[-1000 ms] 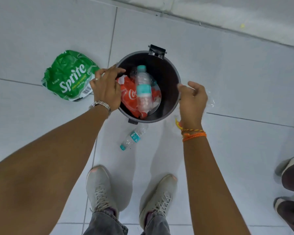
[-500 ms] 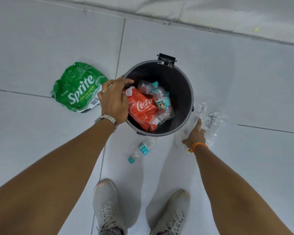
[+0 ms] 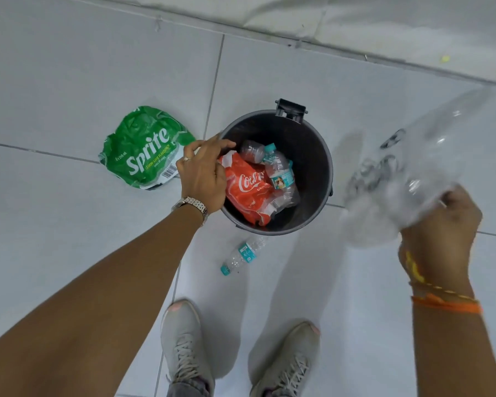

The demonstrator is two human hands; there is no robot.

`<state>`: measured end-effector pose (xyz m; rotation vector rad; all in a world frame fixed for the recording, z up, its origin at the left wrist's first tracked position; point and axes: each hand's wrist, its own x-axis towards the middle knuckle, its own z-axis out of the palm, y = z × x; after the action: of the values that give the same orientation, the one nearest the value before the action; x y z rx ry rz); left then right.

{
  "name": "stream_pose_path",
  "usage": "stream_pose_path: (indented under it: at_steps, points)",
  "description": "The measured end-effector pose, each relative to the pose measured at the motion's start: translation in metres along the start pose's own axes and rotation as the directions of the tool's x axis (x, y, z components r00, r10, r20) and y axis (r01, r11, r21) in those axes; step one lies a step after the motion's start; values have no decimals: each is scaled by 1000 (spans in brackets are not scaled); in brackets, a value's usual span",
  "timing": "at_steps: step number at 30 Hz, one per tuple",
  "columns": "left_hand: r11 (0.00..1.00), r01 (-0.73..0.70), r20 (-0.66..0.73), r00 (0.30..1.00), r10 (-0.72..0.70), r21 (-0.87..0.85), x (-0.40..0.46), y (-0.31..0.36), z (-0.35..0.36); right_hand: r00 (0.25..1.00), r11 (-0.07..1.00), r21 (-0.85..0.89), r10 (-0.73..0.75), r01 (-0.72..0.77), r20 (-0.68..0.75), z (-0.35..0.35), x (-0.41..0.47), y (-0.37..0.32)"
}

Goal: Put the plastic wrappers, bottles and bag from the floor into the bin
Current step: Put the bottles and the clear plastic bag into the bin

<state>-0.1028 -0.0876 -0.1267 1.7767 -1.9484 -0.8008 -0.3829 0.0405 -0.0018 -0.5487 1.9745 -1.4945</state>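
Right hand [image 3: 438, 224]: fingers curled tight, fist clamped on one bunched end of the clear plastic bag [image 3: 407, 173], lifted to the right of the bin and blurred with motion.
Clear plastic bag: hangs and billows up and away from the fist, off the floor, beside the bin but not over its mouth.
Left hand [image 3: 204, 173]: fingers loosely spread and bent over the near-left rim of the bin [image 3: 318, 156], thumb side dipping toward the red wrapper; whether it pinches anything I cannot tell, it looks more like steadying the rim.
Bin: dark round bucket, upright on the tiles, lid hinge at the far edge, mouth open.
Inside the bin: red Coca-Cola wrapper [image 3: 249, 190] crumpled against the left wall, and crushed clear bottles [image 3: 278, 173] with teal labels lying on top of it.
On the floor, left: green Sprite wrapper [image 3: 146, 150], flat and creased, just beside the bin and the left hand.
On the floor, near: small water bottle [image 3: 242, 253] on its side, teal cap pointing at the shoes [image 3: 184, 342], just in front of the bin.
Progress: past halfway, I judge. One wrapper and some bottles are in; the bag is in hand and needs swinging over the mouth; the Sprite wrapper and small water bottle remain.
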Motion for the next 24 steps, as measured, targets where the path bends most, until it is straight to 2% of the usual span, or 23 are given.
stream_pose_path:
  at_steps: [1,2,3,4,6,8,10,11,12,14,15,16,17,18,20,21,22,24]
  points:
    - [1000,-2,1,1000,2,0,0,1,0,990,983,172,42,-66,138,11,-3,-11]
    - [1000,-1,0,1000,1,-3,0,1,0,963,970,206,70,-127,261,28,-3,-12]
    - [1000,3,-2,1000,-3,-7,0,1,-1,933,974,160,99,-162,345,49,-4,-9]
    - [1000,7,-5,1000,-7,-13,0,1,0,926,990,56,103,-132,364,68,-2,0]
    - [1000,3,-9,1000,-4,-10,0,1,0,946,971,-239,51,28,319,108,2,30]
    - [1000,-4,-13,1000,4,-1,2,0,0,963,789,-575,-76,217,259,150,2,52]
    - [1000,-6,-18,1000,6,2,1,-1,1,925,595,-712,-174,373,339,181,1,66]
    - [1000,-8,-19,1000,8,5,2,-1,1,901,501,-752,-177,429,397,194,1,73]
    - [1000,-6,-15,1000,6,9,1,-1,1,881,380,-797,-144,469,450,201,2,88]
    - [1000,-3,-15,1000,3,18,0,0,2,807,58,-805,-39,590,589,210,3,113]
    - [1000,2,-13,1000,-2,21,0,0,2,749,-52,-748,65,662,659,210,1,119]
    - [1000,9,-7,1000,-9,27,-1,1,1,685,-94,-681,181,726,706,210,-1,122]
    - [999,13,4,1000,-13,34,-1,2,0,630,-84,-638,299,765,716,209,-2,122]
    - [999,7,18,1000,-8,45,0,2,-1,591,-24,-630,378,776,713,206,0,118]
    - [997,-11,60,998,6,72,1,1,-4,570,209,-688,423,695,704,195,10,100]
    - [997,-24,74,997,18,79,1,1,-6,579,332,-698,393,635,714,187,16,90]
    - [997,-36,73,997,30,72,0,-2,-7,620,434,-697,328,571,713,176,19,77]
    - [999,-14,-3,1000,14,-49,-7,-6,-10,755,548,-648,45,529,654,147,21,59]
